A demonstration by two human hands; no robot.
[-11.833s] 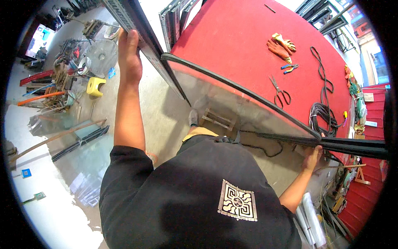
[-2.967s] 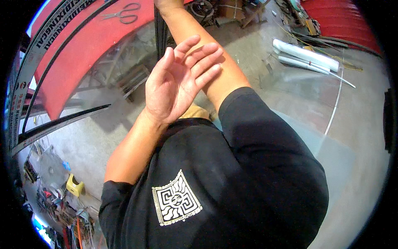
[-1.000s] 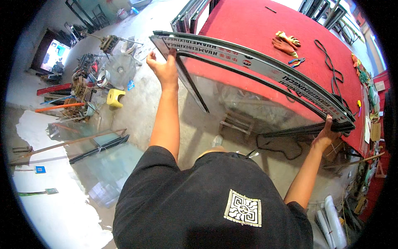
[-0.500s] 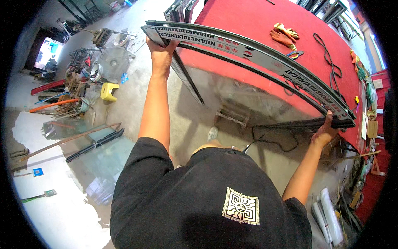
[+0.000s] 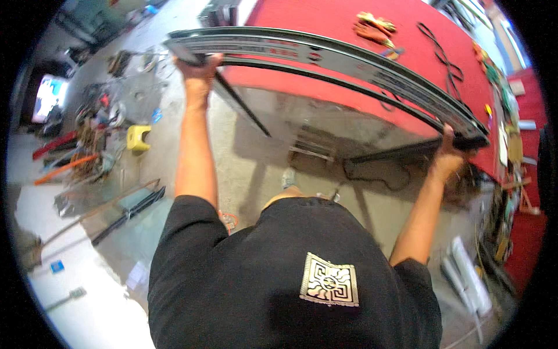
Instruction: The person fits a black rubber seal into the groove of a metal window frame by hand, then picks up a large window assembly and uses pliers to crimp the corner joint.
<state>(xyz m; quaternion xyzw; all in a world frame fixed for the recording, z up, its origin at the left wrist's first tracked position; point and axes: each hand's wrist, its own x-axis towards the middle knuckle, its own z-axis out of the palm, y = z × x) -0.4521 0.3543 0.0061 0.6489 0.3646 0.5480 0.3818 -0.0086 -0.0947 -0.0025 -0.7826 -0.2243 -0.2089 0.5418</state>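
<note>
A long dark metal window frame (image 5: 372,74), with printed film along its wide top rail, spans from my left hand to my right hand. At its left corner my left hand (image 5: 197,72) is closed round the rail, thumb toward the inner side. My right hand (image 5: 449,160) grips the right corner, its thumb pointing up over the rail. The frame's side bars run down and inward, toward the floor. Whether glass fills the frame I cannot tell. Beyond the top rail lies a red-covered table (image 5: 314,14).
Orange-and-yellow work gloves (image 5: 375,28), pliers (image 5: 393,53) and a black cord (image 5: 442,55) lie on the table. A low wooden stand (image 5: 312,146) is on the floor beyond my foot. A yellow stool (image 5: 138,138) and cluttered tools are at left; white rolls (image 5: 468,279) at lower right.
The view has shifted, and the picture is blurrier. Within it, the frame and both hands sit farther left, with the right corner higher. Both hands keep their hold on the window frame.
</note>
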